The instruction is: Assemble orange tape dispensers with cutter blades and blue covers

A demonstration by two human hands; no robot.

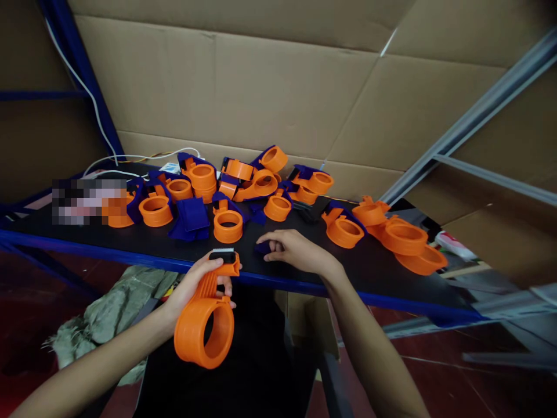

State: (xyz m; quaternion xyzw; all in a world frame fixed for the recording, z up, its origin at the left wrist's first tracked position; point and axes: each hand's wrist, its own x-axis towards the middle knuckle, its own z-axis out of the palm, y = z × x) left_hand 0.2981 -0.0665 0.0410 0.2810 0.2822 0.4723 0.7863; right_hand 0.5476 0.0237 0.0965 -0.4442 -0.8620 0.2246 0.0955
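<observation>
From the head view, the left hand wraps its grip around the handle of an orange tape dispenser, a hard glossy plastic ring with a black toothed blade on top, held just off the tabletop's near edge. The right hand pinches a small blue piece lying near that edge. Fitting seems underway; aligning the piece looks next.

Left hand grips an orange dispenser by its handle, ring end hanging below the desk edge, black toothed blade at top. Right hand rests on the desk, fingers touching a small blue part. Orange rings and blue pieces lie scattered behind, before a cardboard wall.
</observation>
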